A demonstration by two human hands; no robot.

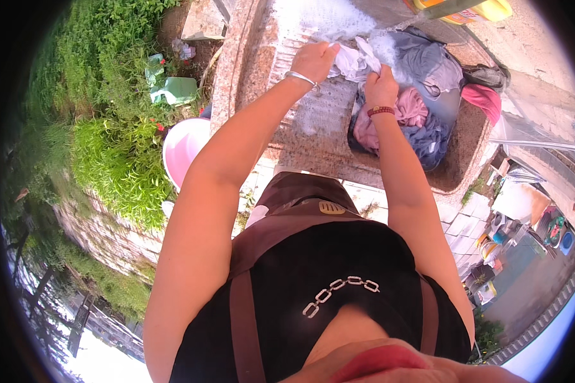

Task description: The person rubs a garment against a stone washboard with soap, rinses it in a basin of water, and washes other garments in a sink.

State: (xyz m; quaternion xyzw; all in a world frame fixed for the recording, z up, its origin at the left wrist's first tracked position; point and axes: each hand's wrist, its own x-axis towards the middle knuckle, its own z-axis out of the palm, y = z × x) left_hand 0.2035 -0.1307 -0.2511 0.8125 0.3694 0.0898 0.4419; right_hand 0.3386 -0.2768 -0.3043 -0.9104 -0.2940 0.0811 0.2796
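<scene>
"So, where's the white cloth (350, 62)?"

"Bunching at the ribbed stone washboard (285, 56). Left grip (312, 61) is clutching one end, right grip (381, 88) the other."

"Handling?"

"Probably soft, limp, water-heavy, soap-slick. I'd be taking thick folds at both ends."

"What's hiding?"

"How deep each grip is digging into fabric. Can't tell if cloth is touching board. Right forearm (404, 159) is covering some laundry (413, 107); view's top edge is cutting off the yellow container (497, 9)."

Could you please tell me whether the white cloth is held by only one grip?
No, the left grip and the right grip both hold the white cloth, which spans between them.
</scene>
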